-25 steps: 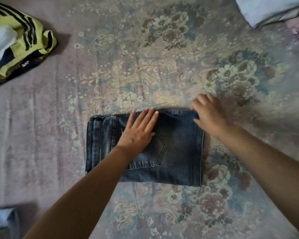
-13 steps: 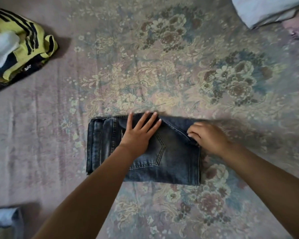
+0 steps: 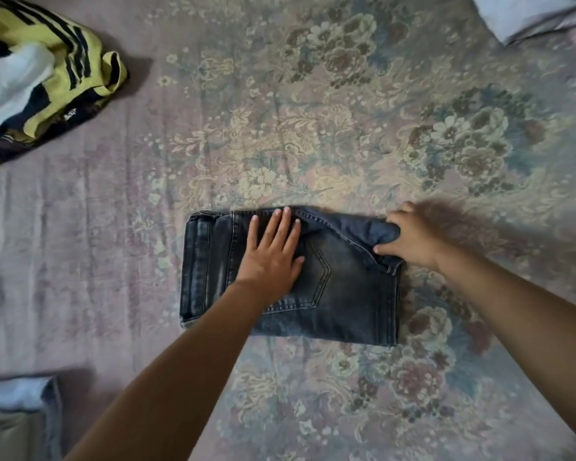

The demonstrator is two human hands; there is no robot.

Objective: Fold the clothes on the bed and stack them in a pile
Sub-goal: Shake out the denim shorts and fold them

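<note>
While left hand (image 3: 273,257) presses jeans (image 3: 346,294) flat | right hand (image 3: 413,237) pinches corner | striped clothes (image 3: 47,81) far-left, seemingly unfolded

**Bare arms, nothing worn**

Both forearms were bare to the frame's edge, with no sleeve showing. The left hand (image 3: 269,257) and right hand (image 3: 413,237) were bare too, fingernails short and plain.

Dark blue jeans (image 3: 346,287) lie folded into a flat rectangle on the floral bed (image 3: 280,128), back pocket facing up, with the far right corner turned up in a loose fold. A crumpled yellow and black striped garment (image 3: 77,61) sits well apart at the far left, unfolded.
</note>
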